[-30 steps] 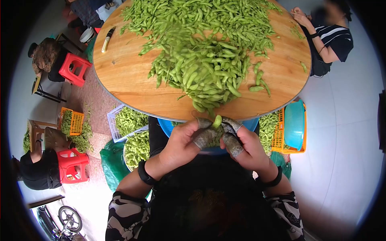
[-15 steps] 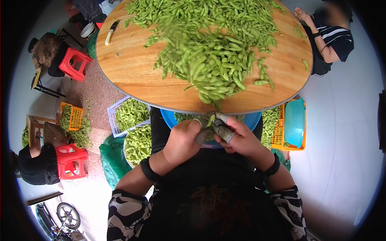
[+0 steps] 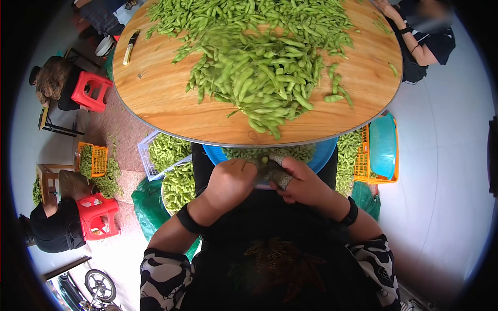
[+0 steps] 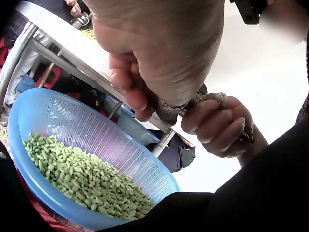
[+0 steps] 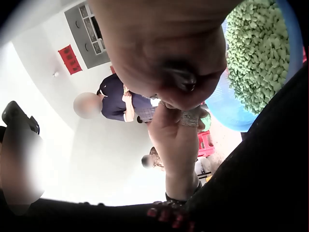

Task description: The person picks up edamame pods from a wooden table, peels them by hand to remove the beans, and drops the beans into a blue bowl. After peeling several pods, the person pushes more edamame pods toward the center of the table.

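My left hand (image 3: 231,181) and right hand (image 3: 306,179) meet at their fingertips over a blue basin (image 3: 208,150), just in front of the table edge. Grey wraps (image 3: 281,179) cover the ends of several fingers. Pinched between the two hands is a green soybean pod (image 3: 265,159), only a small part of it showing. A dark shiny piece (image 5: 186,79) lies at the right palm; I cannot tell what it is. Shelled green beans (image 4: 87,179) fill the bottom of the basin, a blue mesh one in the left wrist view.
A heap of pods (image 3: 259,78) covers much of the round wooden table (image 3: 155,98), where a knife (image 3: 130,47) lies at the left. Crates of pods (image 3: 150,147) stand either side of my legs, beside a green sack (image 3: 148,199). Other people sit around on red stools (image 3: 93,90).
The pod between my hands has gone from standing out clearly to mostly hidden by fingers. My left hand has turned its back upward. The hands sit slightly farther from the pod heap.
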`<action>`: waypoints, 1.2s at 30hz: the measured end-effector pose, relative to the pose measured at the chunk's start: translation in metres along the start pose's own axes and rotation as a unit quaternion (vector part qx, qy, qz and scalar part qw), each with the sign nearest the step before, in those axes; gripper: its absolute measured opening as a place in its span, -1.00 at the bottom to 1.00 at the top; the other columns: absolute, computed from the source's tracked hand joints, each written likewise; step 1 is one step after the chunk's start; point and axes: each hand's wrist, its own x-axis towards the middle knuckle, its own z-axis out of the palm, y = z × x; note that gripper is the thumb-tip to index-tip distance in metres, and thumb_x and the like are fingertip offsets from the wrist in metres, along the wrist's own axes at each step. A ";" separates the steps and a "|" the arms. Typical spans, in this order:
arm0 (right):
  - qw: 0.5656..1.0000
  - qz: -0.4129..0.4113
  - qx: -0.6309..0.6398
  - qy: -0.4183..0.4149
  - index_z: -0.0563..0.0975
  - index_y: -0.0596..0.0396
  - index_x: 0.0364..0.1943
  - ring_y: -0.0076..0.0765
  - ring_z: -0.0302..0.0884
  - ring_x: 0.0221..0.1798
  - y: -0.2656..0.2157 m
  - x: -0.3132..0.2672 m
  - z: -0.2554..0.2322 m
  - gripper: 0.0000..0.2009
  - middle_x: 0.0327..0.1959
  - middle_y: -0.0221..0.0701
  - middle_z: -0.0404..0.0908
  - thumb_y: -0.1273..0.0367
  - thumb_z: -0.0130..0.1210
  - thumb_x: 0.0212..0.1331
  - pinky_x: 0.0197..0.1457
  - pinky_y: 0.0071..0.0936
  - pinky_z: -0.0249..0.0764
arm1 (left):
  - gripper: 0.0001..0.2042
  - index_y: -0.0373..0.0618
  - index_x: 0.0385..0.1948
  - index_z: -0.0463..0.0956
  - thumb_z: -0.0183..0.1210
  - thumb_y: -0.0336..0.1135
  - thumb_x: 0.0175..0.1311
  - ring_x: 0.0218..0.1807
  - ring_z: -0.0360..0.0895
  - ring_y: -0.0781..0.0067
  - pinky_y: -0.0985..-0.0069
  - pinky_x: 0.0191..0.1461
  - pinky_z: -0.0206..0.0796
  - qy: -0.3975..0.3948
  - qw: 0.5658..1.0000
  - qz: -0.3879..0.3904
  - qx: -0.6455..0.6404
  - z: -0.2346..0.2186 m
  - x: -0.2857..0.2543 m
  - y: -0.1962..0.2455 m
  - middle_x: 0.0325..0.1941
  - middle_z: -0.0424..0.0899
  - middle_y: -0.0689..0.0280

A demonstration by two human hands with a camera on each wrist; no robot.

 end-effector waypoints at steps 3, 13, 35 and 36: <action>0.999 -0.019 0.020 -0.024 0.43 0.02 -0.07 -0.73 0.23 -0.62 0.000 -0.001 -0.004 -0.82 -0.50 -0.56 0.44 0.30 -0.03 0.35 -0.60 -0.71 0.13 | -0.86 -0.15 -0.50 0.43 0.16 -0.37 0.22 -0.56 0.48 0.31 0.49 -0.48 0.33 -0.011 0.966 -0.070 -0.248 -0.004 -0.003 -0.005 -0.54 0.55 0.21; 0.857 -0.318 -0.357 0.192 0.48 0.13 -0.07 -0.23 0.45 -0.60 0.000 -0.001 -0.005 -0.67 -0.47 -0.25 0.53 0.31 0.22 0.12 -0.51 -0.38 0.40 | -0.88 -0.21 -0.23 0.46 0.05 -0.47 0.22 -0.37 0.54 0.35 0.46 -0.30 0.36 -0.201 0.823 -0.191 -0.495 -0.014 0.001 0.000 -0.37 0.61 0.24; 0.906 -0.299 -0.229 0.192 0.53 0.17 -0.12 -0.41 0.58 -0.35 -0.021 0.002 0.003 -0.74 -0.30 -0.34 0.63 0.38 0.26 0.14 -0.33 -0.45 0.47 | -0.94 -0.26 -0.29 0.48 0.07 -0.48 0.30 -0.46 0.47 0.40 0.42 -0.36 0.34 -0.012 0.943 -0.072 -0.325 -0.028 -0.002 0.006 -0.45 0.55 0.29; 0.953 -0.259 -0.090 0.130 0.52 0.19 -0.13 -0.50 0.56 -0.36 -0.022 0.006 0.002 -0.74 -0.31 -0.40 0.62 0.38 0.26 0.15 -0.33 -0.47 0.49 | -0.93 -0.25 -0.32 0.47 0.05 -0.46 0.34 -0.51 0.42 0.43 0.44 -0.42 0.31 -0.011 0.949 -0.041 -0.311 -0.029 0.001 0.006 -0.47 0.54 0.33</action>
